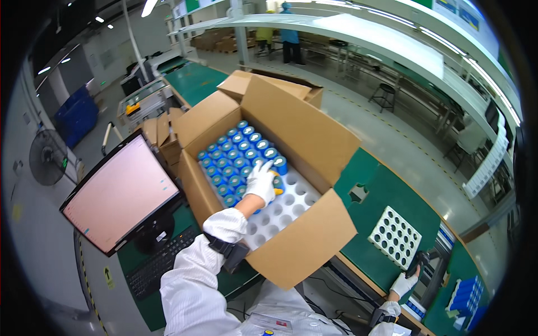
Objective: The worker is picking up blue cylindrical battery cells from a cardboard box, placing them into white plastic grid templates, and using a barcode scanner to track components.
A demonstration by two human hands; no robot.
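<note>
My left hand (261,182), in a white glove with yellow at the fingertips, reaches into an open cardboard box (302,235). Its fingers close round a blue cylindrical battery cell (279,183) at the edge of the filled rows. Several more blue cells (227,162) stand upright in the white foam tray (274,210), whose round holes show bare on the near right side. Far to the right, my gloved right hand (402,284) is wrapped round a black handheld device (417,262), apparently a scanner, beside a white perforated block (395,237) on the green bench.
To the left stand a monitor (120,193) and a black keyboard (162,255). Box flaps stick out over the bench. A stack of blue cells (465,297) sits at the far right, past a rail (443,246). Behind are a second carton (274,84) and an overhead shelf (358,25).
</note>
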